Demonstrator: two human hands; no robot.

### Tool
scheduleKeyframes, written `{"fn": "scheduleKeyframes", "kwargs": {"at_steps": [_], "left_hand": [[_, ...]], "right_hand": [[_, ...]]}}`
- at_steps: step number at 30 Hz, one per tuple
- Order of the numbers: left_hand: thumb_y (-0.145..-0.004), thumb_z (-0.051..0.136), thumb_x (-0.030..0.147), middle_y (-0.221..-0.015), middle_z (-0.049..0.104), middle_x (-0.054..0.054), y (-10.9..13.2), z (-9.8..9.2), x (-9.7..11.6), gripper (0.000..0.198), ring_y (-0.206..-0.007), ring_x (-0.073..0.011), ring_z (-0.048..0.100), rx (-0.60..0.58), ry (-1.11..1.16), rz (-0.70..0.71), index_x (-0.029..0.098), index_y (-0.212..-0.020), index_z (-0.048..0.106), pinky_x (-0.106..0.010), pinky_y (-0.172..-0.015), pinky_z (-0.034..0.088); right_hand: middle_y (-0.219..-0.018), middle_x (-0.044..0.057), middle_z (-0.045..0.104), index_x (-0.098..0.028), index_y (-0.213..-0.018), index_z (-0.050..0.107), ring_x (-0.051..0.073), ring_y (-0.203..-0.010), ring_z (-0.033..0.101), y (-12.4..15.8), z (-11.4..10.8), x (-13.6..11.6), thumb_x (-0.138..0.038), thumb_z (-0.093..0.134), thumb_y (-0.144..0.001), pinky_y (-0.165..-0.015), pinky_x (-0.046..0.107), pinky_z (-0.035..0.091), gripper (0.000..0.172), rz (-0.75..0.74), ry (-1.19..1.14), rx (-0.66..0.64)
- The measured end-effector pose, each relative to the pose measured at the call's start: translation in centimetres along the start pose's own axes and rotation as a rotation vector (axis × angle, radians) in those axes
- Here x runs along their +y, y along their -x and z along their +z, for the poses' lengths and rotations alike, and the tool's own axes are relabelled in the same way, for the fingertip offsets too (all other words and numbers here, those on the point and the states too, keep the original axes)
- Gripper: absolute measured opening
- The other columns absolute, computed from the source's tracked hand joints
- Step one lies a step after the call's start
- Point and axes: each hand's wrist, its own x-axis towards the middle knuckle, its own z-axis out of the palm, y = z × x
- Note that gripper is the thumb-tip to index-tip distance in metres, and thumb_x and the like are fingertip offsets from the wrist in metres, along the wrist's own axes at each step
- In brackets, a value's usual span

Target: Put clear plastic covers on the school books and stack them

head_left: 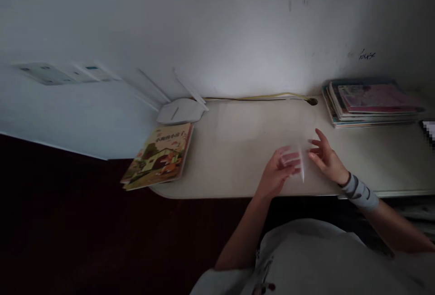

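Observation:
Over the desk's front part, my left hand [277, 172] has its fingers closed on a clear, see-through piece of plastic [299, 166]. Its bright edge stands nearly upright between my two hands; motion blur hides its exact kind. Just to the right, my right hand [326, 161] is held up with its fingers apart and nothing in them. A grey band wraps that wrist. Both hands are above the white desk [224, 159].
A white router [181, 111] with raised antennas stands at the back left, behind picture books [163, 157] overhanging the left edge. A stack of books [374, 102] lies back right. A yellow cable [258, 97] runs along the wall to a desk hole [311, 101].

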Motion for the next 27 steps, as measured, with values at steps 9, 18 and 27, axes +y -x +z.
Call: {"fn": "scheduleKeyframes", "kwargs": {"at_steps": [9,18,27], "left_hand": [[-0.075,0.066,0.033,-0.121,0.064,-0.007,0.8,-5.6,1.2,0.058,-0.105,-0.0204,0.066,0.503,-0.033,0.193,0.03,-0.129,0.046,-0.035,-0.088,0.054],[-0.081,0.056,0.034,-0.154,0.027,-0.011,4.3,-11.1,0.1,0.078,-0.139,-0.0258,0.034,0.84,-0.809,0.311,0.03,-0.148,0.018,-0.044,-0.108,0.039],[-0.091,0.042,0.032,-0.149,0.03,-0.028,3.7,-21.0,10.8,0.057,-0.14,-0.0397,0.025,1.05,-1.723,-0.13,0.004,-0.14,0.033,-0.059,-0.108,0.026]], "right_hand": [[-0.15,0.014,0.036,-0.028,-0.148,0.029,0.032,-0.141,0.028,0.6,-0.7,-1.9,-0.053,0.048,-0.089,-0.112,0.059,0.025,0.067,-0.391,0.595,-0.112],[-0.151,0.014,0.035,-0.027,-0.142,0.04,0.035,-0.137,0.034,1.7,0.3,2.2,-0.05,0.047,-0.091,-0.103,0.065,0.031,0.056,-0.402,0.803,-0.417],[-0.153,0.008,0.03,-0.036,-0.149,0.022,0.032,-0.139,0.032,3.8,-2.3,4.1,-0.055,0.043,-0.091,-0.105,0.063,0.03,0.065,-0.447,0.787,-0.418]]}}
